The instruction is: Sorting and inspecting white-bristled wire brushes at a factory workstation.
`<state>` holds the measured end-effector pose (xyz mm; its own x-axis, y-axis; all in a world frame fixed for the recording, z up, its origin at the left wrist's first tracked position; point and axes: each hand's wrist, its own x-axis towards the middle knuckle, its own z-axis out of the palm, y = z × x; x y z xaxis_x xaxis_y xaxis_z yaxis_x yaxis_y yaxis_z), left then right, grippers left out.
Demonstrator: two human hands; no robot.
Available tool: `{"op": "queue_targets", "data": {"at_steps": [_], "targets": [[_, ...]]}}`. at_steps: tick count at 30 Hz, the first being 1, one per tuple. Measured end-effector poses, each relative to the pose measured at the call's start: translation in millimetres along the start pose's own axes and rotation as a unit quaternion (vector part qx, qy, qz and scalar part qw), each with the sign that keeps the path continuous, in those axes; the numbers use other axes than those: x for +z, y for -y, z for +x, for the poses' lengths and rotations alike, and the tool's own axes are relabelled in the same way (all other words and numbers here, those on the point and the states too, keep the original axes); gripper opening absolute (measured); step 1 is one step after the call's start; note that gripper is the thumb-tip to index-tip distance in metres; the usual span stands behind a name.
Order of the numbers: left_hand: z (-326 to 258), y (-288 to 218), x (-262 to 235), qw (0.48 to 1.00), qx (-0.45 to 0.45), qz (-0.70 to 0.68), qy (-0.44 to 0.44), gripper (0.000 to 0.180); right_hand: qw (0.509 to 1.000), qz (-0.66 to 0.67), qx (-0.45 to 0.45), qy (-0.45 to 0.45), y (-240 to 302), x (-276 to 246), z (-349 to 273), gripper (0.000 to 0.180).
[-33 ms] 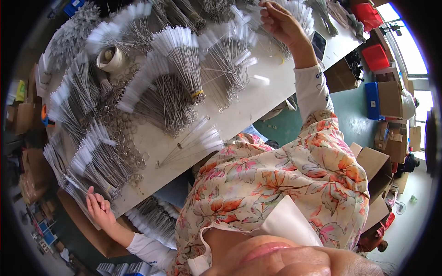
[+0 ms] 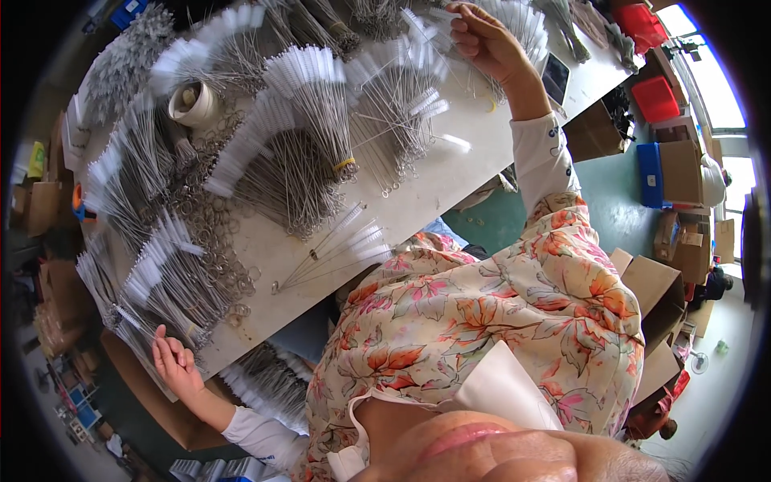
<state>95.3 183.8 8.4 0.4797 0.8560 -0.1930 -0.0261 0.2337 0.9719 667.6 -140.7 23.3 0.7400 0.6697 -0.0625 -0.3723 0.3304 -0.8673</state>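
Two hands: I saw them spread far apart across the white worktable.
Left hand: fingers loosely curled, resting on a fanned bundle of white-tipped wire brushes at the table's near edge.
Right hand: fingers pinched around thin brushes at the far edge.
Risk: I judged the leaning left hand could nudge brushes off the edge.

No change is detectable: the comparison picture dates from the same instant. The left hand sits at the desk near edge as before, and the right hand remains among the far brushes.
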Motion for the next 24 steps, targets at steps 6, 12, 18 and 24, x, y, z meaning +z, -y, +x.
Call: {"op": "queue_targets", "data": {"at_steps": [6,12,18,24], "targets": [[-1.3,0.5,8.7,1.000,-0.018,0.010,0.000,0.028,0.993,-0.069,0.052,0.079,-7.6,-14.6,4.5,0.024],[-5.5,10.6,9.0,0.999,-0.032,0.009,0.004,0.028,0.975,-0.222,0.018,0.014,-13.8,0.5,-27.0,0.028],[-1.6,16.3,9.9,0.999,-0.043,-0.001,0.020,0.029,0.984,-0.051,0.078,0.151,-14.2,-7.7,-26.8,0.049],[-2.6,20.5,15.2,0.999,-0.044,0.002,0.012,0.029,0.980,-0.007,0.084,0.182,-14.4,-1.7,-28.5,0.054]]}}
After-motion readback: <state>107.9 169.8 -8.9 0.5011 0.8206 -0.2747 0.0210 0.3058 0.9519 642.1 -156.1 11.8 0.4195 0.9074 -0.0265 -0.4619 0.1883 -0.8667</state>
